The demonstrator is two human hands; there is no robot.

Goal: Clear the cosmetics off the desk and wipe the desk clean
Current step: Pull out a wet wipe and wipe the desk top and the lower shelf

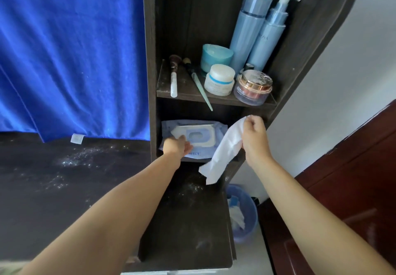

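Cosmetics [240,64] stand on the shelf [192,94]; the powder-dusted desk [64,178] awaits wiping. The right hand [255,137] has its grip pinched on a wet wipe [222,150], while the left hand [177,146] presses the wipe pack [192,133], fingers flat.

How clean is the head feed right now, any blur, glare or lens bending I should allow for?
Head view: daylight is even, with no harsh glare; the wide lens bows the shelf unit and the forearms at the edges; the bin and lower corners are soft; the wet wipe in the right hand and the left hand on the wipe pack are sharp enough.
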